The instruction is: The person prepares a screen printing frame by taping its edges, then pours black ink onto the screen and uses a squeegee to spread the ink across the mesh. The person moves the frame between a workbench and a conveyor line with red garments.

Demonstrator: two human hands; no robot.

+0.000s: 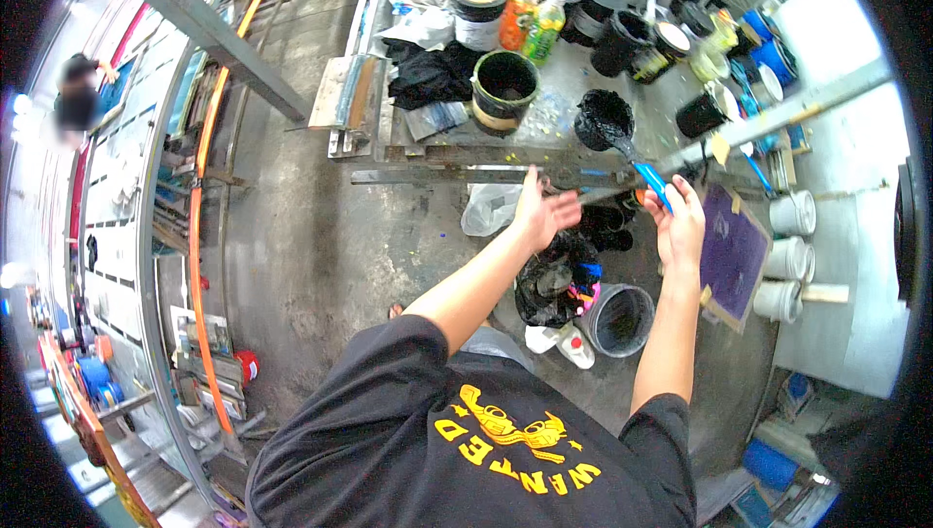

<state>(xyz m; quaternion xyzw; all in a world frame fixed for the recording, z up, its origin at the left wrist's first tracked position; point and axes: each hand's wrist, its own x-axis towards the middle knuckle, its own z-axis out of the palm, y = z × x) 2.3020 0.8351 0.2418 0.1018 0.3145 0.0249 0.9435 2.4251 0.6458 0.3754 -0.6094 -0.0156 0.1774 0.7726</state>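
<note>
Spatula (pixel 652 186) – blade (pixel 627 149) already blackened, not yet clear of pot (pixel 600 116) – clamped in fingers of right hand (pixel 681 227); left hand (pixel 540 215) empty, fingers apart.

The tool handle (pixel 653 187) I grip is bright blue; the paste (pixel 603 120) at its far end is glossy black. My shirt (pixel 360 431) is black with a yellow-orange print (pixel 522 434), one bottle (pixel 518 15) orange, another bottle (pixel 544 31) lime green, the tan-edged panel (pixel 721 251) purple
</note>
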